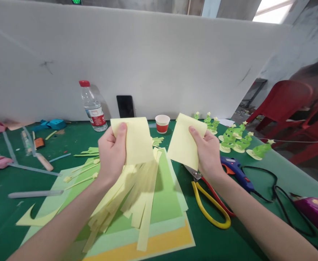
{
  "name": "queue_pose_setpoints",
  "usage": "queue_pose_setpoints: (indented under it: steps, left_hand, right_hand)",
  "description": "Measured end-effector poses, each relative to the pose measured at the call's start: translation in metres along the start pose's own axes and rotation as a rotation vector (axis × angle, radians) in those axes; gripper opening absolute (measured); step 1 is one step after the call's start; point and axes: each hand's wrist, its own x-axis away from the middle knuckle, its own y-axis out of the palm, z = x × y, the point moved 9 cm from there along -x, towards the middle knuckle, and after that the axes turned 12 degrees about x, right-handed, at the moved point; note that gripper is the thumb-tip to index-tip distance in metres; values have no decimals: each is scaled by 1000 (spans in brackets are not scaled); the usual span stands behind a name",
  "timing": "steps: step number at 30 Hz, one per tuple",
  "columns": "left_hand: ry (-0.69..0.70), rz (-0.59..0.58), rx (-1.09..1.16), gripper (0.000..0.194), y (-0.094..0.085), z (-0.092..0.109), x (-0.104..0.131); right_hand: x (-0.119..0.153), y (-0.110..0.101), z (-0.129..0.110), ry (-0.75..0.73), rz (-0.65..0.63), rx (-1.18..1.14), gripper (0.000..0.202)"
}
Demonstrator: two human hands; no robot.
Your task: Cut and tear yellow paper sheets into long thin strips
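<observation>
My left hand pinches a pale yellow paper piece between thumb and fingers. A second pale yellow paper piece is gripped in my right hand. The two pieces are held up apart from each other above the table. Below them lie many pale yellow paper strips, fanned over a stack of green paper sheets. Scissors with one yellow and one red handle lie under my right wrist, their blades partly hidden.
Small green paper trees with stars stand at the right, near a blue glue gun and its cord. A purple tool lies at the right edge. Behind are a paper cup, phone and water bottle against a white board.
</observation>
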Motion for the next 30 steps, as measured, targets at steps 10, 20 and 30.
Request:
queue_pose_setpoints:
  steps: [10,20,30]
  left_hand:
    - [-152,57,233,17,-4,0,-6]
    - [-492,-159,317,19,24,-21,16]
    - [-755,-638,194,26,40,-42,41]
  right_hand:
    - [42,26,58,256,-511,482,21]
    - [42,13,30,51,-527,749,33]
    - [25,41,16,145,-625,-89,27]
